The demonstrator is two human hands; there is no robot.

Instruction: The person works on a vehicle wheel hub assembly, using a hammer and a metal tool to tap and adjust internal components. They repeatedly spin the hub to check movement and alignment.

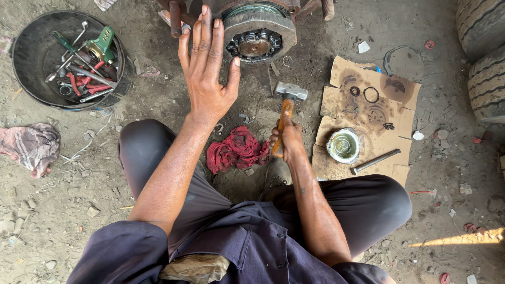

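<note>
The person squats on the dusty ground, knees spread wide in dark trousers. The left hand [206,73] is lifted with its fingers [202,39] stretched flat and apart, holding nothing, the fingertips just at the edge of the rusty round metal wheel hub [258,29] with its ring of bearing rollers showing in the middle. The right hand [288,141] is wrapped tight around the orange wooden handle of a steel-headed hammer [288,102], whose head points up toward the hub but sits a little short of it. Between the knees lies a crumpled red rag [238,149]. To the right, a stained sheet of brown cardboard [368,105] carries a small shiny metal cup [343,145], a grey steel rod [375,161] and a couple of dark rings [371,94]. Off to the left, well apart, a black round basin [31,52] is full of spanners and pliers, and a pinkish cloth [29,144] lies crumpled near it.
</note>
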